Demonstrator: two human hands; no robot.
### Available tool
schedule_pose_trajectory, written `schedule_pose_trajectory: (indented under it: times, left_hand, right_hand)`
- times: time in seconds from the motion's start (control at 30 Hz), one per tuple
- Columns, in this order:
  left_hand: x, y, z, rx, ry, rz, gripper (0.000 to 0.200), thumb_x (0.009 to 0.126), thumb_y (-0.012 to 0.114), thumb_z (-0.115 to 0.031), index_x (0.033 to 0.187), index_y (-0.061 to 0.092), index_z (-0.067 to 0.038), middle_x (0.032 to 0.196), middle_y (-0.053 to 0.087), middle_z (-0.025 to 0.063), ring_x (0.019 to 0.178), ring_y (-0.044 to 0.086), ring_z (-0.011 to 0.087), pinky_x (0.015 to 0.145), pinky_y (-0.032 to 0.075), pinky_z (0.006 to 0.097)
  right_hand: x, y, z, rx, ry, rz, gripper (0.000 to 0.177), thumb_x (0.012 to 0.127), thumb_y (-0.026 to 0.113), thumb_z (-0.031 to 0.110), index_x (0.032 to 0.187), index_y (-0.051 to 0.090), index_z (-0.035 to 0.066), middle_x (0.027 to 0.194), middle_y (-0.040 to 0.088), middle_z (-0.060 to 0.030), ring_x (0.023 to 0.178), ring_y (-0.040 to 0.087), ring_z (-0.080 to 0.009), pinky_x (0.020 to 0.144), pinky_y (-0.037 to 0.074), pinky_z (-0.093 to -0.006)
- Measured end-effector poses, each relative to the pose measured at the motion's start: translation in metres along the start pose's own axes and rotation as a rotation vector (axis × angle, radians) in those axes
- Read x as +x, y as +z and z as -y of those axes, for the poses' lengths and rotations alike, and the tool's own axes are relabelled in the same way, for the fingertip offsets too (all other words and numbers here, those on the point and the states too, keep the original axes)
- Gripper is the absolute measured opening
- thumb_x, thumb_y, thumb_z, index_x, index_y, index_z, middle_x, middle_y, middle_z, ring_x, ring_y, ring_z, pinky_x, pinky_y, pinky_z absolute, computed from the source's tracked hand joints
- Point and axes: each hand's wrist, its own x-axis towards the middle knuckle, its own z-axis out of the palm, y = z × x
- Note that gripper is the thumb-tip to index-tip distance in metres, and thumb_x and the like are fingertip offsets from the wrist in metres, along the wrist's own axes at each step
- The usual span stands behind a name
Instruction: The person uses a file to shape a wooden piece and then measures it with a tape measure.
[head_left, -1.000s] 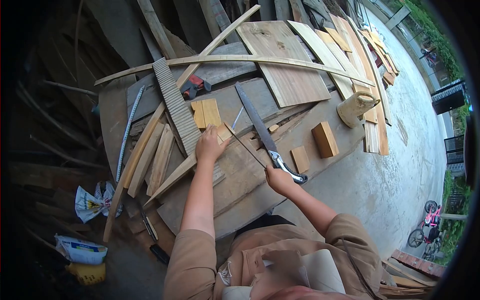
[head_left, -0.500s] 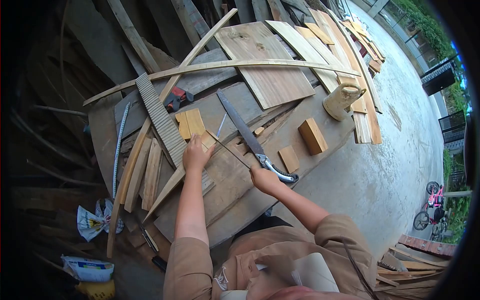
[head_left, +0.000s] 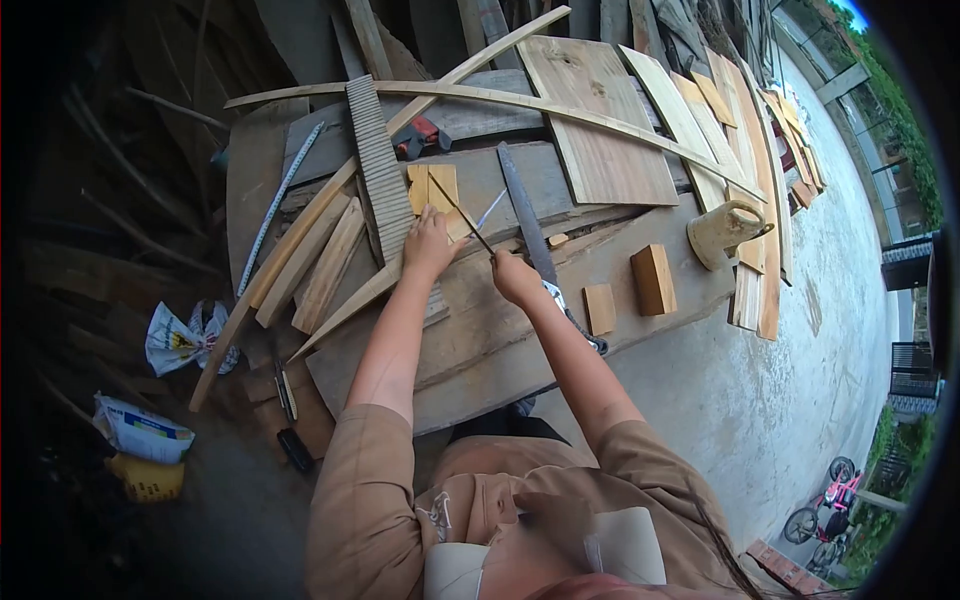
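My left hand (head_left: 429,243) presses down on a small light wood piece (head_left: 455,224), its fingers near a yellowish block (head_left: 444,179). A thin dark rod-like tool (head_left: 465,217) is gripped at its lower end by my right hand (head_left: 516,279); its far end lies over the yellowish block. Just right of the tool is a blue-and-white pen-like stick (head_left: 491,207). A handsaw (head_left: 527,213) lies beyond my right hand, its handle partly behind my forearm. A ribbed wooden strip (head_left: 380,165) runs left of my left hand.
A wooden block (head_left: 653,280), a small flat piece (head_left: 599,309) and a beige mug-like container (head_left: 725,234) stand to the right. Red-and-black clamps (head_left: 423,137), a long thin strip (head_left: 560,110) and a wide board (head_left: 598,125) lie behind. A measuring tape (head_left: 281,205) lies left.
The whole view has shifted and turned. The dark tool has advanced over the yellowish block, and my right hand is closer to my left hand.
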Motion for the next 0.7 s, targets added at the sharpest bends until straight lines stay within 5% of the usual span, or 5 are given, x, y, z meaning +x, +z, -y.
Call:
schedule_pose_trajectory:
  times: [0.07,0.17,0.4,0.57,0.7]
  left_hand:
    - [0.0,-0.008,0.002,0.047,-0.012,0.038,0.066,0.069,0.064,-0.041,0.111,0.041,0.005,0.124,0.04,0.0202,0.123,0.029,0.0287,0.099,0.027,0.0362]
    - [-0.003,-0.007,0.023,0.126,-0.005,0.034,0.069,0.071,0.062,-0.041,0.115,0.038,0.005,0.129,0.034,0.0207,0.125,0.025,0.0291,0.1,0.024,0.0366]
    - [-0.012,-0.007,0.042,0.145,0.024,-0.016,0.07,0.074,0.056,-0.045,0.12,0.034,0.004,0.13,0.032,0.0192,0.126,0.024,0.0273,0.101,0.022,0.0373]
    - [-0.013,-0.009,0.04,0.118,0.014,0.006,0.074,0.075,0.048,-0.054,0.122,0.034,0.001,0.132,0.033,0.0146,0.125,0.026,0.0241,0.099,0.025,0.0382]
    - [-0.012,-0.008,0.041,0.09,-0.002,0.002,0.073,0.075,0.048,-0.054,0.122,0.035,0.001,0.131,0.033,0.0146,0.125,0.026,0.0239,0.099,0.025,0.038]
  right_hand:
    - [0.0,0.007,0.004,-0.011,-0.055,-0.042,0.025,0.086,0.033,0.019,0.093,0.05,0.002,0.09,0.058,-0.0232,0.086,0.056,-0.037,0.075,0.044,-0.0444]
    - [0.001,0.017,0.021,-0.027,-0.069,-0.033,0.026,0.087,0.033,0.021,0.094,0.05,0.003,0.087,0.059,-0.0228,0.084,0.057,-0.0376,0.073,0.044,-0.0454]
    - [0.002,0.031,0.036,0.013,-0.088,-0.09,0.029,0.087,0.033,0.03,0.091,0.047,0.004,0.078,0.06,-0.023,0.074,0.058,-0.0391,0.066,0.045,-0.0474]
    - [0.008,0.053,0.029,-0.184,-0.202,-0.303,0.022,0.086,0.038,0.024,0.081,0.046,0.004,0.058,0.057,-0.0185,0.052,0.057,-0.0354,0.048,0.045,-0.0443]
    - [0.009,0.05,0.026,-0.254,-0.248,-0.297,0.021,0.086,0.038,0.021,0.076,0.047,0.004,0.06,0.06,-0.015,0.051,0.06,-0.0294,0.045,0.047,-0.038]
